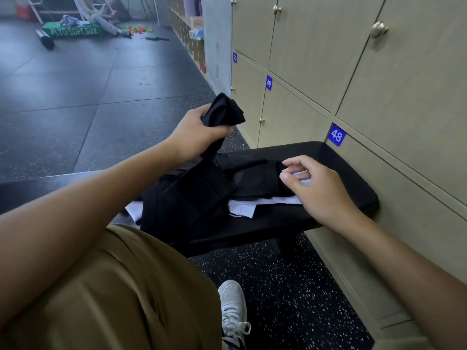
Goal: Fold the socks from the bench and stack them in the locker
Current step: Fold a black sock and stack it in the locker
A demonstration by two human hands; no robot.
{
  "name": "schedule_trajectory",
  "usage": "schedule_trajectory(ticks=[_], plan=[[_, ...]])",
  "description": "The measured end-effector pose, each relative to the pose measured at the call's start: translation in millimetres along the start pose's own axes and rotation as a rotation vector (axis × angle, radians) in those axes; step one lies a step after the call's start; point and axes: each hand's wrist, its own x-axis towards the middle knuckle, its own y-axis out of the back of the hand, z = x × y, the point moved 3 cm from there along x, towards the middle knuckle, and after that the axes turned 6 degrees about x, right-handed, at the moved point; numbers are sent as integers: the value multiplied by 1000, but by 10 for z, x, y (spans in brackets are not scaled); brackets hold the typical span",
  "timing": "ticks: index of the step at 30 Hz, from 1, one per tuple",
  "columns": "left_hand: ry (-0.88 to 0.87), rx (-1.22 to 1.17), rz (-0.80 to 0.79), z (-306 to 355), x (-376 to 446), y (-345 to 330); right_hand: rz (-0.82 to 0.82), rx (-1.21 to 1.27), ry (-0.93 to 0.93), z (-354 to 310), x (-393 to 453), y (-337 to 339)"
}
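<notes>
Black socks (202,195) sit in a loose heap on the near-left part of the bench (341,173), some white socks (255,205) poking out from under it. Left hand (194,136) is raised above the far-left side of the heap, fingers curled around one black sock (223,111); its top bunches out above the fist and the rest hangs down to the pile. Right hand (318,188) hovers at the right edge of the heap, fingers loosely curled, gripping nothing; fingertips look to be just touching black fabric, can't tell if there's real contact. Step in hand, my read: pull one sock free and find its mate. To do it well: lift the held sock clear so it drags nothing along, pin the heap with the right hand, then lay the sock flat on the bare right end of the bench before folding. Black on black hides edges, so match by feel along cuff and toe. Lockers (379,97) line the right wall, numbers 48 (336,135) and 49 (269,83) visible, all doors in view closed, so one needs opening before any stacking. Nothing folded yet as far as I can see.
</notes>
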Motion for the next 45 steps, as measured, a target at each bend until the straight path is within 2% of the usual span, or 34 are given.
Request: schedule_trajectory(ticks=[5,9,12,17,21,25,30,34,37,40,45], plan=[[66,-60,-32,-24,-6,18,-58,95,-28,-137,-53,-307],[81,-62,-45,-30,-23,59,-162,16,12,-207,-20,-725],[97,-49,-59,-39,-75,113,-211,-12,-38,-247,32,-928],[191,-17,-77,-86,-169,207,-217,-57,-81,-353,152,-1107],[233,4,-95,-132,-233,231,-204,2,-123,-374,222,-1172],[241,-16,-55,-132,-264,300,-191,229,-169,-328,243,-1114],[267,-105,-5,-52,-286,391,-201,789,-375,-359,158,-774],[280,-159,-62,64,-299,354,-150,1029,-467,-335,80,-485],[265,-186,-106,147,-294,268,-43,1216,-525,-312,64,-346],[249,-208,-175,243,-286,119,39,1253,-517,-296,38,-236],[246,-240,-235,531,-279,-124,106,1175,-501,-250,-58,-2]])
